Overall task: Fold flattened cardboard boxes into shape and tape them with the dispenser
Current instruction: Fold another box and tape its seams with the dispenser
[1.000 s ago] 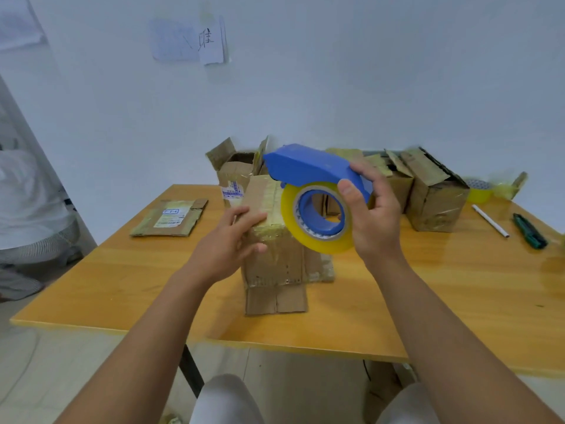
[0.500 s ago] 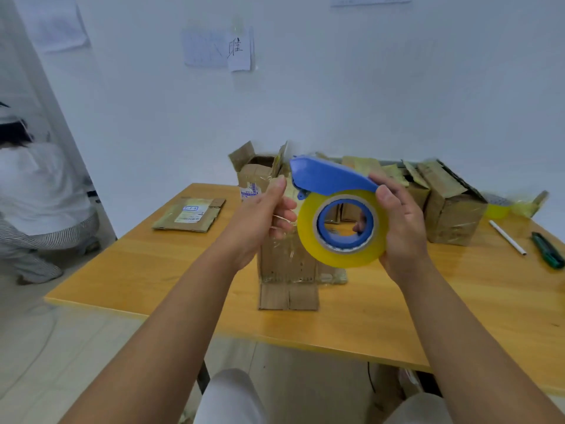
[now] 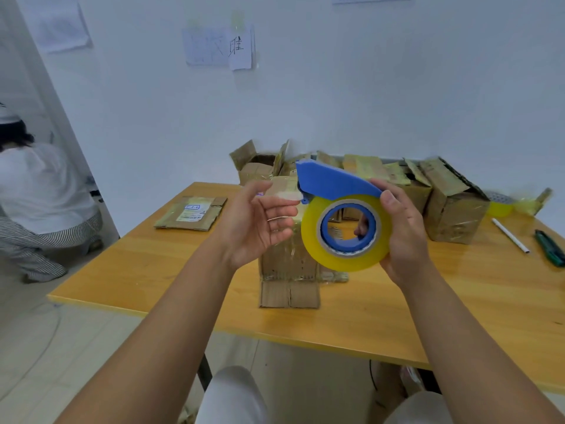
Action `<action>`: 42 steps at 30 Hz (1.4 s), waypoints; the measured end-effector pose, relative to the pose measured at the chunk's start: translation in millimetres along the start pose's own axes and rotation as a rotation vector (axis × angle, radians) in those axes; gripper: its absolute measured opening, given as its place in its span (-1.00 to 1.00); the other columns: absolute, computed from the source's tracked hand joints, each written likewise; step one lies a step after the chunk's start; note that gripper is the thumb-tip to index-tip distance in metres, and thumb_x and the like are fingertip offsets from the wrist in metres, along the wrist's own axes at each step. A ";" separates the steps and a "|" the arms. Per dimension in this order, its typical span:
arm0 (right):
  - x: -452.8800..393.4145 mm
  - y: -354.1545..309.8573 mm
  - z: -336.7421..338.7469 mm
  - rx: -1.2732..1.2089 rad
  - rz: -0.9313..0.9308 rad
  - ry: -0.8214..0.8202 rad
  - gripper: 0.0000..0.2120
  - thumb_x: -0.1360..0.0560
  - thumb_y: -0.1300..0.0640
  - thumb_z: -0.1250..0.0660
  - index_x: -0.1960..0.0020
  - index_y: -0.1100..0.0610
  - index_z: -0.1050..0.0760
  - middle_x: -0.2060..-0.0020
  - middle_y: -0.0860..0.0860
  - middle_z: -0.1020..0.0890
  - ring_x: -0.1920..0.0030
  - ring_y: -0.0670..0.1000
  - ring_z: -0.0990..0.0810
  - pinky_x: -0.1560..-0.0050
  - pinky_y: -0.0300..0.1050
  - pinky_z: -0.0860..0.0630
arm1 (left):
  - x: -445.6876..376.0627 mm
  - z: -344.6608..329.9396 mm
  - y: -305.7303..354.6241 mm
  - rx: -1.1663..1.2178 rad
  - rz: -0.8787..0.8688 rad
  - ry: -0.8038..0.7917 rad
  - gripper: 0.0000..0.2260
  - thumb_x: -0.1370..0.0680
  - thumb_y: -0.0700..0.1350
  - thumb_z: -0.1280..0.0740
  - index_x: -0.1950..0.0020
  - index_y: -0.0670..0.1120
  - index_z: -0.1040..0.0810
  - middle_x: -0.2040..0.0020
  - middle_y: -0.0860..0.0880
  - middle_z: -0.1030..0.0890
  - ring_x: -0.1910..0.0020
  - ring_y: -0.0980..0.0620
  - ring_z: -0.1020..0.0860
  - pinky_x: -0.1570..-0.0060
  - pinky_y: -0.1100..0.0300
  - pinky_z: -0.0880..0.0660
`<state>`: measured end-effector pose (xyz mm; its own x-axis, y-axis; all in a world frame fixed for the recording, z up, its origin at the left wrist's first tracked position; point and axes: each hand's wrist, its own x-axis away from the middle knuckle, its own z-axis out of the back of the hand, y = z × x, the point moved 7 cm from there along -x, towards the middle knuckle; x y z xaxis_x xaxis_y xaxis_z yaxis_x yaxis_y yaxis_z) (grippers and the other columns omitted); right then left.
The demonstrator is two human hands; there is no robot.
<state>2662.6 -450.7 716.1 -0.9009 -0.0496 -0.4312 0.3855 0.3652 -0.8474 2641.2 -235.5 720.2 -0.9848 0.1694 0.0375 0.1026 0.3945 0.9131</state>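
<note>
My right hand (image 3: 403, 240) grips the blue tape dispenser (image 3: 333, 182) with its yellow roll of tape (image 3: 345, 258), held up above the table; my thumb lies on the roll's top and my fingers show through the core. Just left of the dispenser's front end is my left hand (image 3: 260, 221), palm turned to the roll, fingers relaxed and blurred. Behind both hands a folded cardboard box (image 3: 287, 264) stands on the wooden table (image 3: 153, 270), two flaps lying flat toward me. A flattened box (image 3: 192, 209) lies at the table's far left.
Several taped boxes (image 3: 452, 209) line the back of the table by the wall. A white pen (image 3: 509, 235) and a green knife (image 3: 550, 247) lie at the right. A person (image 3: 39, 191) crouches on the floor at the left.
My left hand came off the box, rose to the dispenser's front end, then opened its fingers. The dispenser was lifted slightly and the view tilted up.
</note>
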 end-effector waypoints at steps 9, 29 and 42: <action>5.4 -3.9 0.3 0.095 0.023 -0.031 -0.48 -0.37 -0.24 -0.43 -0.24 0.00 -0.55 0.04 0.02 -0.64 0.22 0.01 -0.63 0.25 -0.09 -0.61 | -1.5 10.7 -1.6 -0.154 0.039 0.094 -0.84 -0.61 -0.16 -0.32 0.10 -0.21 -0.63 0.34 -0.05 -0.60 0.41 0.11 -0.57 0.38 0.28 -0.59; -18.0 -22.9 24.1 0.600 0.052 -0.283 -0.68 -0.43 -0.09 -0.39 -0.19 -0.19 -0.56 -0.21 -0.16 -0.59 -0.16 -0.15 -0.59 -0.05 -0.34 -0.50 | -5.3 79.2 22.0 -0.607 -0.180 0.430 -0.82 -0.60 -0.18 -0.36 0.05 -0.32 -0.62 0.30 -0.06 -0.57 0.34 0.09 -0.49 0.31 0.31 -0.53; -42.6 -27.4 15.7 0.740 0.016 -0.363 -0.69 -0.44 -0.15 -0.30 -0.19 -0.25 -0.52 -0.24 -0.27 -0.51 -0.22 -0.31 -0.49 -0.09 -0.41 -0.44 | -25.2 77.7 19.0 -0.860 -0.251 0.526 -0.65 -0.61 -0.15 -0.36 -0.38 -0.20 -0.45 0.20 -0.11 -0.63 0.30 0.10 -0.56 0.25 0.26 -0.52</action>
<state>2693.6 -473.2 752.8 -0.8226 -0.3933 -0.4106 0.5436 -0.3322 -0.7708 2678.9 -162.1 705.0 -0.9220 -0.3254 -0.2099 -0.0448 -0.4487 0.8926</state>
